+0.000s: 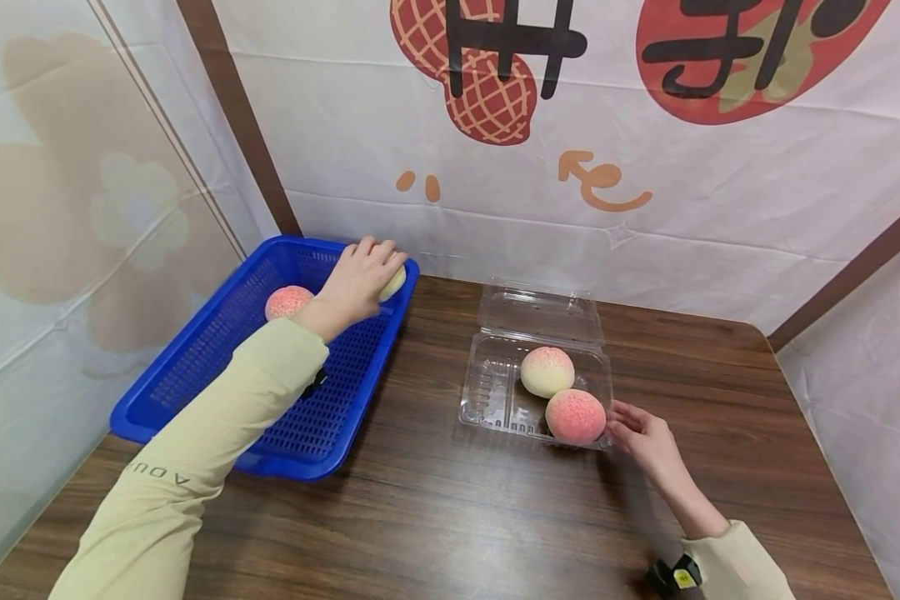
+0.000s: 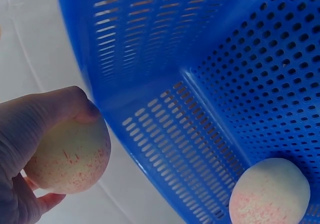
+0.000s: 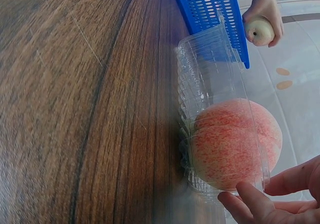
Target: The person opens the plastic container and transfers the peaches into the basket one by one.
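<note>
My left hand grips a pale peach by its sides, raised at the far right corner of the blue basket. Inside the basket lies another peach, pink on top, partly hidden by the left arm in the head view. A clear plastic clamshell box stands with its lid folded back. Two peaches are in it: a cream and pink one and a pinker one at the near right corner. Beside that corner, my right hand holds the box's edge between thumb and fingers.
The brown wooden table carries both containers. A printed white cloth wall rises behind it, with more cloth at the right side. The box's open lid reaches toward the back wall.
</note>
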